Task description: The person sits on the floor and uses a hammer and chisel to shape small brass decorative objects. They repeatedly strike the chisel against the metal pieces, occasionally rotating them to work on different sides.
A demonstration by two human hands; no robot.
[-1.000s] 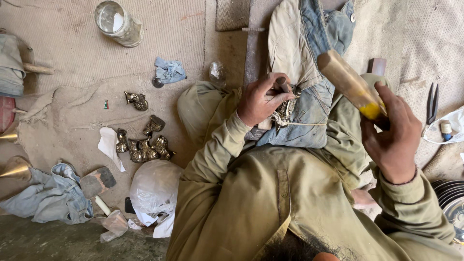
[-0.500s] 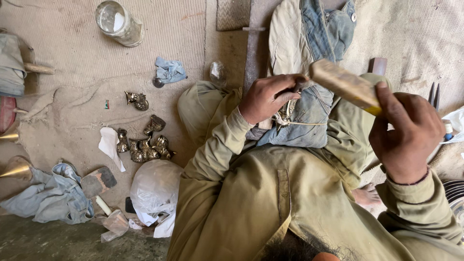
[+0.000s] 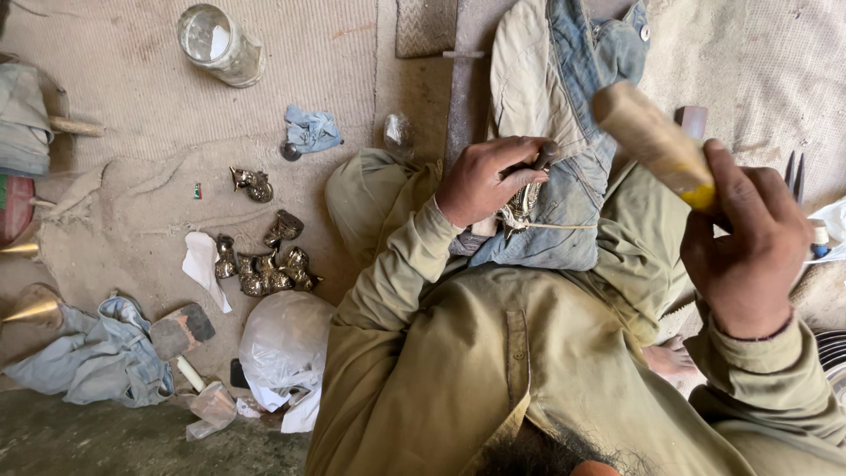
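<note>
I sit on the ground in olive clothes with a denim cloth (image 3: 564, 159) draped over my lap. My left hand (image 3: 485, 176) is closed around a small metal tool pressed against a little brass piece (image 3: 522, 204) lying on the cloth. Raised to the right, my right hand (image 3: 745, 242) grips a wooden mallet (image 3: 648, 141) with a yellow band near the fingers; its pale head points up and left, above the brass piece and apart from it.
Several small brass figures (image 3: 264, 264) lie on the mat to my left, beside a white plastic bag (image 3: 286, 339), rags and a wooden block (image 3: 181, 328). A glass jar (image 3: 216, 42) stands at the top left. Pliers (image 3: 793, 172) rest at the right.
My right hand swung the mallet down toward the left hand half a second ago and has lifted it back up. The left hand stayed on the brass piece.
</note>
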